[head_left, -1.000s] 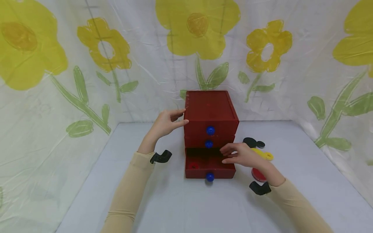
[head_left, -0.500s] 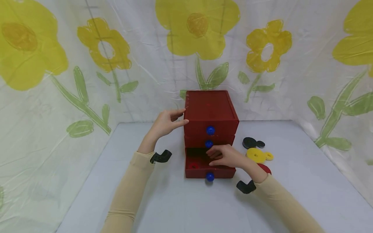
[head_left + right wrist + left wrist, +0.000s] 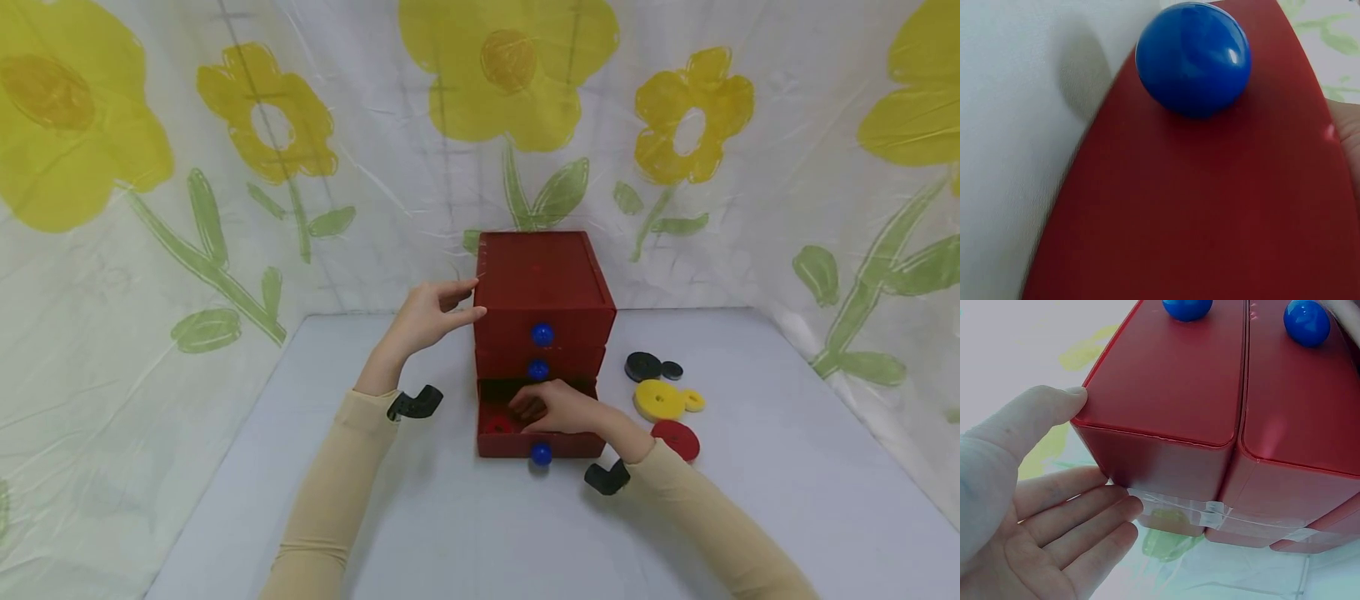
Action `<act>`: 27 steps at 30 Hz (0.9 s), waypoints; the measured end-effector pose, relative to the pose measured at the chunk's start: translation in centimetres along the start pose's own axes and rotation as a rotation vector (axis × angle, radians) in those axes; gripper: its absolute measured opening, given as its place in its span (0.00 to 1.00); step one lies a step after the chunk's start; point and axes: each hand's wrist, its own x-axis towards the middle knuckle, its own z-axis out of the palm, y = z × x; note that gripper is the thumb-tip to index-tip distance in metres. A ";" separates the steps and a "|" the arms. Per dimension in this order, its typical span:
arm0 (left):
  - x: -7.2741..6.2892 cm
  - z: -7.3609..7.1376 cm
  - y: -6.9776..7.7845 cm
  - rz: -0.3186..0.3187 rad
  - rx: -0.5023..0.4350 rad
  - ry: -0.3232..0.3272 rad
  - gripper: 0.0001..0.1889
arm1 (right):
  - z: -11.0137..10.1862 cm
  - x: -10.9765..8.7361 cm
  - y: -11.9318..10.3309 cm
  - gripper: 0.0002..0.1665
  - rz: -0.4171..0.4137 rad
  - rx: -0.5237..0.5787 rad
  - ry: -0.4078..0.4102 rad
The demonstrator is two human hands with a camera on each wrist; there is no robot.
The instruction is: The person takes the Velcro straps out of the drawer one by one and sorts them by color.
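A dark red chest of drawers (image 3: 536, 271) with blue ball knobs stands at the back middle; its bottom drawer (image 3: 510, 446) is pulled out. Inside that drawer, at the left, lies a small red ring-like disc (image 3: 497, 425). My left hand (image 3: 423, 317) touches the chest's upper left side, thumb at the front edge; the left wrist view shows its fingers (image 3: 1079, 515) extended. My right hand (image 3: 562, 408) reaches over the drawer from the right, fingers bent loosely, just right of the disc, with nothing visible in them. The right wrist view is filled by the drawer front and its blue knob (image 3: 1193, 59).
Right of the chest, black discs (image 3: 643, 367), yellow discs (image 3: 660, 400) and a red disc (image 3: 677, 439) lie on the white table (image 3: 450, 533). Behind hangs a white curtain (image 3: 390, 167) with yellow flowers. Clear tape (image 3: 1213, 512) runs along the chest's side.
My right hand has moved left and slightly down over the open drawer, towards the small red disc. The discs on the right have come into fuller view. My left hand has stayed still.
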 end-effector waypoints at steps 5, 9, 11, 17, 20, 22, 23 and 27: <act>-0.1 0.0 0.0 0.006 -0.001 -0.003 0.31 | 0.5 0.8 -0.1 0.23 0.018 -0.026 -0.027; -0.1 -0.1 0.0 0.010 -0.002 -0.005 0.31 | 0.7 1.5 -0.3 0.22 0.040 -0.038 -0.037; -0.1 -0.1 0.0 0.013 -0.003 -0.006 0.31 | 0.8 1.8 -0.4 0.22 0.043 -0.049 -0.040; 0.0 0.0 -0.2 0.020 -0.011 -0.006 0.31 | 1.2 2.5 -0.6 0.22 0.047 -0.076 -0.053; 0.1 0.0 -0.2 0.018 -0.012 -0.006 0.31 | 1.4 2.7 -0.6 0.22 0.046 -0.084 -0.050; 0.1 0.0 -0.3 0.019 -0.013 -0.007 0.31 | 1.5 2.8 -0.4 0.23 0.049 -0.091 -0.047; 0.1 0.0 -0.3 0.020 -0.013 -0.008 0.31 | 1.6 2.9 -0.4 0.23 0.044 -0.096 -0.045; 0.1 0.0 -0.3 0.019 -0.008 -0.009 0.31 | 1.8 3.0 -0.1 0.23 0.036 -0.109 -0.045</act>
